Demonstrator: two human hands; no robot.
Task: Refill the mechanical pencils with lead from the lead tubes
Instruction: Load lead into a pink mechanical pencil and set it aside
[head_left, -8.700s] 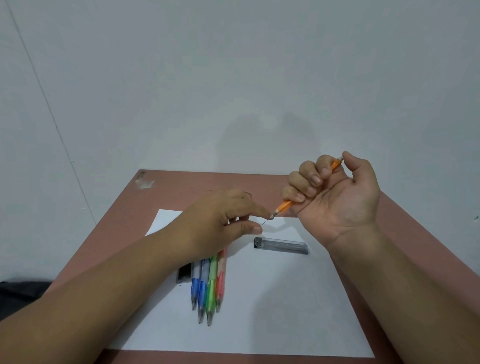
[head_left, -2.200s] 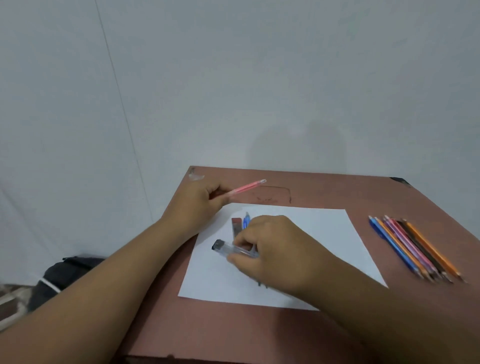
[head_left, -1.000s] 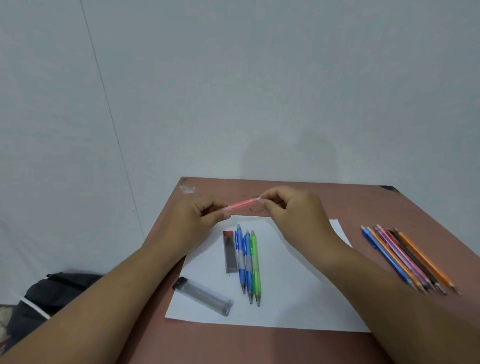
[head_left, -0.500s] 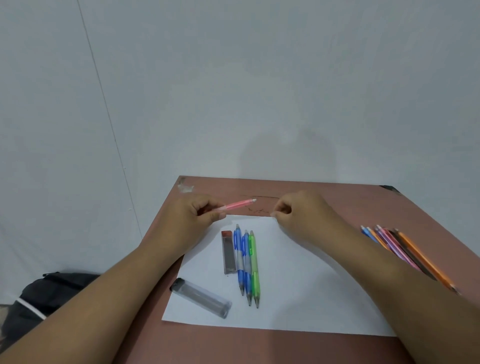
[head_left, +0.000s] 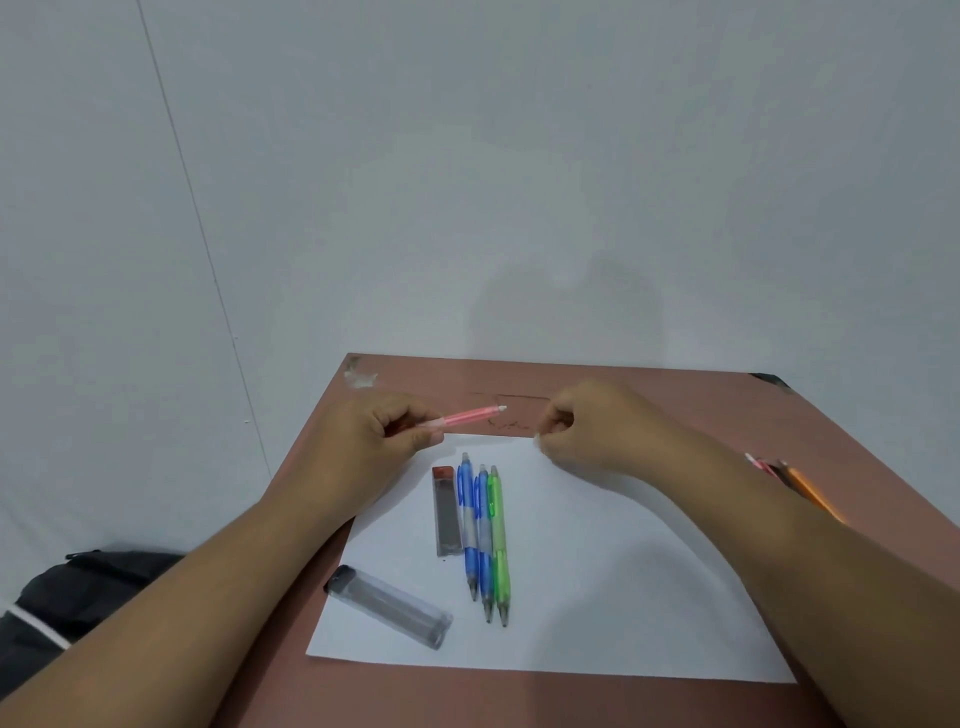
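Observation:
My left hand (head_left: 379, 441) grips a pink mechanical pencil (head_left: 470, 417) by its tip end, the white back end pointing right. My right hand (head_left: 587, 431) is curled at the far edge of the white sheet (head_left: 597, 597), a little right of the pencil's end, pinching a tiny white piece (head_left: 537, 442). On the sheet lie two blue pencils (head_left: 470, 525) and a green pencil (head_left: 498, 540) side by side, tips towards me. Left of them is a flat dark lead case with a red end (head_left: 447, 512). A clear lead tube with a black cap (head_left: 389, 608) lies slanted nearer me.
The sheet rests on a reddish-brown table (head_left: 675, 395) against a white wall. Several coloured pencils (head_left: 795, 480) lie at the table's right side, partly behind my right forearm. A black bag (head_left: 78, 587) sits on the floor to the left.
My right hand left the pink pencil's back end and dropped to the sheet's far edge. Earlier it put the clear tube down at the sheet's near left.

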